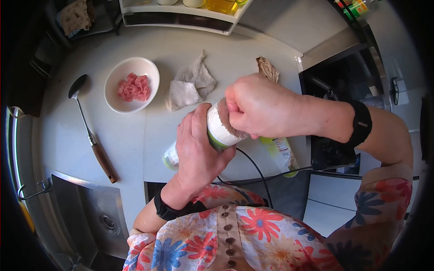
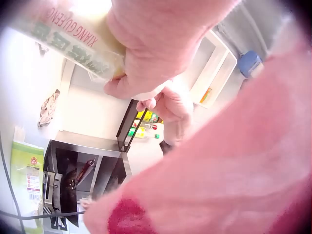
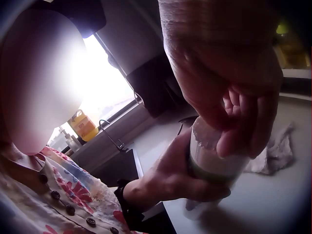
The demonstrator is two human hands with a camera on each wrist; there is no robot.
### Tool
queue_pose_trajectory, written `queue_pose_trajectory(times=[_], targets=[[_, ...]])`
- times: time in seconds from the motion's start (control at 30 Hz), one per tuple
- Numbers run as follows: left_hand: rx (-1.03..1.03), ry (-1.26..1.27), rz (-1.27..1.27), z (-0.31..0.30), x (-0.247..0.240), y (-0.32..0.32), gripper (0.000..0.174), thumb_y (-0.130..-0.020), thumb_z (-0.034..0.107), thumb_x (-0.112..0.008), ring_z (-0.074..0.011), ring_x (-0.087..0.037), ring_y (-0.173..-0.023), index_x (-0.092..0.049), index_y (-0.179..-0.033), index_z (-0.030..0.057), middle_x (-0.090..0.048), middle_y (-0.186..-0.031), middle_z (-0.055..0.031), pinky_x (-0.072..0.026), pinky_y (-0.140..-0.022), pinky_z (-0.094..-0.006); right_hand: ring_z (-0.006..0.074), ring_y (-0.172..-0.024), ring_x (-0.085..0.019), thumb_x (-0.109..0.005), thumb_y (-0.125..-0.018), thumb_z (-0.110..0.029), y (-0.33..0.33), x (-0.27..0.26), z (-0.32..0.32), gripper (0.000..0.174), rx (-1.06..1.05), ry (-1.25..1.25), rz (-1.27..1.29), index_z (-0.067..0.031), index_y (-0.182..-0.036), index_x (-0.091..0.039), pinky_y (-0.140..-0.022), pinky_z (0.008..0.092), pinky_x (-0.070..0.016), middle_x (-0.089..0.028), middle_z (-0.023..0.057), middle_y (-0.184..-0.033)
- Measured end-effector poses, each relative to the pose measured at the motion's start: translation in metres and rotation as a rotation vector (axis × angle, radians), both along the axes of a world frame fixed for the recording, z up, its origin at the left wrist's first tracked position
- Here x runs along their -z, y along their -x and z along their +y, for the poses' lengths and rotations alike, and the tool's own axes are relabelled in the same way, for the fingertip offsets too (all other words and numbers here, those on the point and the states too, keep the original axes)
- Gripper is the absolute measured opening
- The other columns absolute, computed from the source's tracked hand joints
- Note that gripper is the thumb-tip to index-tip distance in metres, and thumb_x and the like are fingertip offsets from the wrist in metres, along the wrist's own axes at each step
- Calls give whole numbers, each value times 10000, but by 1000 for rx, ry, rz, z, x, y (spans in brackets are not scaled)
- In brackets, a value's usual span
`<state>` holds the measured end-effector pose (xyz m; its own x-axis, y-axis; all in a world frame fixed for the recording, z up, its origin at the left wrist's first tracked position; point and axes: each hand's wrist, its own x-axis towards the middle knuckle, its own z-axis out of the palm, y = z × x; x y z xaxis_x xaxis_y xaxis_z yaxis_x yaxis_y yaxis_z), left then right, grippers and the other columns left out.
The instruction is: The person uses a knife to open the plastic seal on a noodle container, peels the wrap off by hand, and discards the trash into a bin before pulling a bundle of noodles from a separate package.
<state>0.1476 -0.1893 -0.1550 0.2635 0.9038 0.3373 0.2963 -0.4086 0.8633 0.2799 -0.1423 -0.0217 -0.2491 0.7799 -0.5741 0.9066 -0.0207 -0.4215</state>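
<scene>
My left hand [image 1: 199,147] grips a cylindrical packet of what looks like dried noodles [image 1: 220,128], tilted over the counter's front edge. Green print and red letters show on its clear wrapper [image 2: 80,36] in the left wrist view. The upper end has a white band and a rough, brownish face. Over that end is my right hand [image 1: 266,106], fingers curled in and pinching at the rim. In the right wrist view the fingertips [image 3: 229,144] press at the packet's top edge; what exactly they pinch there is hidden.
A white bowl [image 1: 113,97] of pink meat pieces [image 1: 134,87] stands at the back left, beside a wooden-handled ladle [image 1: 86,115]. A grey cloth [image 1: 192,86] lies behind my hands. The sink [image 1: 97,212] is at front left, the stove [image 1: 343,86] right. A green bag [image 1: 282,156] and black cable [image 1: 257,169] lie nearby.
</scene>
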Motion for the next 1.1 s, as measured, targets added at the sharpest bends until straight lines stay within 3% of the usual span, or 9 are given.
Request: queue_pose_trajectory(times=[0.1,0.2,0.27,0.37,0.4,0.47,0.57,1.1], targets=[[1,9,8,1,1,0,771,-530,67,-745,-366,-521,-939,-403,-1217,-2,-530,-1024,-187,-412,-816,-430,142,-474,-601,-515,-782,-36,-5,2,-3,107,-145,-160,22,30,-699,-522,-429,278,-455,-569,102,-522],[4,49,4,2,-1,4,756,-539,70,-754,-364,-531,-919,-414,-1211,10,-537,-1009,-182,-425,-805,-426,113,-481,-589,-519,-801,-50,-8,-3,-3,91,11,-49,114,14,-738,-529,-428,245,-440,-563,67,-547],[-52,-34,9,3,0,5,727,-567,126,-807,-288,-614,-856,-457,-1196,24,-576,-969,-152,-494,-755,-348,86,-506,-589,-522,-821,-65,-11,-5,0,79,137,118,209,2,-779,-533,-436,214,-430,-570,33,-598],[-25,-25,17,2,-3,9,739,-560,123,-813,-275,-615,-865,-455,-1198,19,-580,-981,-146,-493,-764,-344,74,-524,-593,-521,-829,-70,-17,0,0,76,149,175,316,-5,-796,-541,-451,201,-430,-581,14,-631],[-26,-25,18,2,-4,9,739,-560,123,-813,-275,-615,-865,-455,-1198,19,-580,-981,-146,-493,-764,-344,74,-524,-593,-521,-829,-70,-17,1,0,76,148,176,317,-5,-796,-541,-451,201,-430,-581,14,-631],[0,29,-48,1,-6,10,707,-554,81,-784,-352,-559,-884,-449,-1172,13,-557,-975,-170,-460,-774,-406,72,-539,-597,-530,-822,-61,-18,1,1,61,169,214,359,-7,-798,-545,-463,196,-435,-586,8,-642],[0,32,-56,1,-8,11,699,-554,84,-791,-345,-565,-877,-456,-1164,13,-561,-970,-167,-465,-772,-399,70,-541,-597,-537,-819,-53,-20,4,1,50,171,233,398,-8,-805,-553,-473,190,-438,-587,7,-644],[2,25,-64,1,-8,16,696,-559,94,-796,-339,-568,-868,-461,-1163,17,-561,-962,-160,-469,-767,-392,53,-524,-555,-594,-827,-92,-14,-3,-6,97,138,122,277,4,-809,-586,-468,198,-419,-584,15,-628]])
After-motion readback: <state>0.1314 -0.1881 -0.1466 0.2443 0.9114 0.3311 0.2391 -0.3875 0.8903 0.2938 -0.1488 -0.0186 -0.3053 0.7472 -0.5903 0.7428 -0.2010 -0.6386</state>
